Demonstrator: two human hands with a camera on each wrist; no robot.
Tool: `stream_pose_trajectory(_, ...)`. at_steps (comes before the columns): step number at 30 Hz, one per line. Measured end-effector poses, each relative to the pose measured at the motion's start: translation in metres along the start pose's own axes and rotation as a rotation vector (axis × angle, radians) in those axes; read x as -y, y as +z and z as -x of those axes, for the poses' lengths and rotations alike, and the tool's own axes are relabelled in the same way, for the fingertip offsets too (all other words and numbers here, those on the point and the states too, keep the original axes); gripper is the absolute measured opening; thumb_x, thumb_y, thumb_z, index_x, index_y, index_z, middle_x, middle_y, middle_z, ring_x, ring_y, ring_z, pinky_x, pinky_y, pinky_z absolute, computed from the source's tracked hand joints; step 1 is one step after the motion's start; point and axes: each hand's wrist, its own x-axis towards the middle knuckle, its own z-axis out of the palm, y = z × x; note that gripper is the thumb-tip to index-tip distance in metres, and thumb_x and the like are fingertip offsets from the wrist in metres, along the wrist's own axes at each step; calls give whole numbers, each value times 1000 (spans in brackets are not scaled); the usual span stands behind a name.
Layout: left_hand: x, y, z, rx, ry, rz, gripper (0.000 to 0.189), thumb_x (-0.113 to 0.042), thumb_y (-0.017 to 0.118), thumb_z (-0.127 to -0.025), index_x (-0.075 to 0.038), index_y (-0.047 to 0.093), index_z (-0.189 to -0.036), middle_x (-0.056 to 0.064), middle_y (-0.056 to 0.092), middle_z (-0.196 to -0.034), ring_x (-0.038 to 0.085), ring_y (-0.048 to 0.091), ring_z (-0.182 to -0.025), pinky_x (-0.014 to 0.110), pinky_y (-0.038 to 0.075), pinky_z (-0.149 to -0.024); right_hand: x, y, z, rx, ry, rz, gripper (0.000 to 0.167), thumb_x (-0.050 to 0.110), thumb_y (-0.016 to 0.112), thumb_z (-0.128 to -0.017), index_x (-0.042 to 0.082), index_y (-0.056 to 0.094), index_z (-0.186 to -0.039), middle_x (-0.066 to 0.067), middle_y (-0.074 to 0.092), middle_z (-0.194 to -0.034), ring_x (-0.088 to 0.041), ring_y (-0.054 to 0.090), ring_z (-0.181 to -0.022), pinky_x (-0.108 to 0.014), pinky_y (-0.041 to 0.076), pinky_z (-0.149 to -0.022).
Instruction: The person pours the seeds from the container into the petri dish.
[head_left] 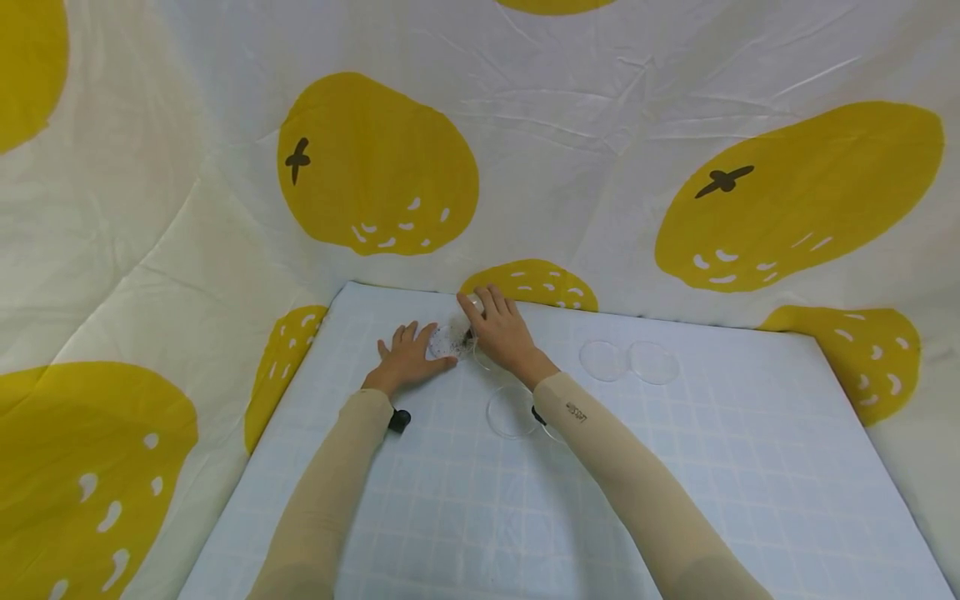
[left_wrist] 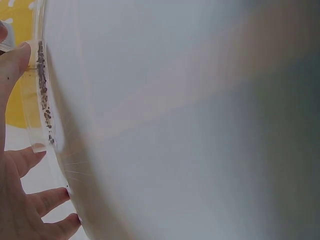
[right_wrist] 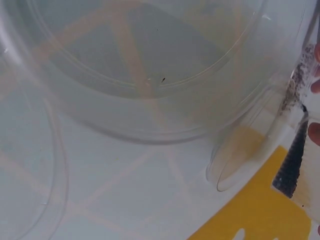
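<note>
A clear petri dish [head_left: 447, 343] with dark seed-like grains scattered over its bottom lies near the back left of the table. My left hand [head_left: 411, 360] holds this dish by its edge between thumb and forefinger, other fingers spread on the table. In the left wrist view the grains [left_wrist: 44, 95] line the dish's floor. Above the dish's right side, my right hand [head_left: 507, 335] grips a small clear container, tilted towards the dish. Dark grains [right_wrist: 290, 172] are heaped in a wedge inside it, in the right wrist view. The container's exact kind is hidden by my fingers.
Two clear round dishes [head_left: 602, 361] lie side by side to the right. Another dish [head_left: 513, 412] lies nearer me, partly beside one under my right forearm. One more dish rim [head_left: 483, 358] shows below my right hand. Patterned cloth [head_left: 555, 192] hangs behind the table.
</note>
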Motion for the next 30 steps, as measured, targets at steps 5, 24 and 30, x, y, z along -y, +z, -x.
stream_pose_trajectory(5, -2, 0, 1, 3, -2, -4, 95, -72, 56, -88, -19, 25, -160, 23, 15, -163, 47, 6, -148, 78, -1, -106, 1, -1, 0, -12, -9, -5, 64, 7, 70, -91, 11, 43, -149, -24, 44, -143, -44, 40, -135, -54, 44, -101)
stream_pose_trajectory(24, 0, 2, 0, -5, 0, -6, 97, -74, 55, -87, -20, 23, -160, 23, 13, -163, 47, 4, -148, 78, -3, -105, 4, -9, -3, 92, 21, 8, 65, 10, 65, -95, 13, 36, -154, -23, 38, -149, -43, 34, -140, -53, 40, -105)
stream_pose_trajectory(30, 1, 3, -1, 0, -1, -3, 98, -76, 54, -86, -21, 23, -160, 22, 12, -163, 46, 3, -148, 77, -4, -106, 2, -6, -4, 133, 172, -137, 70, 13, 69, -91, 12, 36, -153, -23, 36, -149, -42, 32, -139, -54, 36, -108)
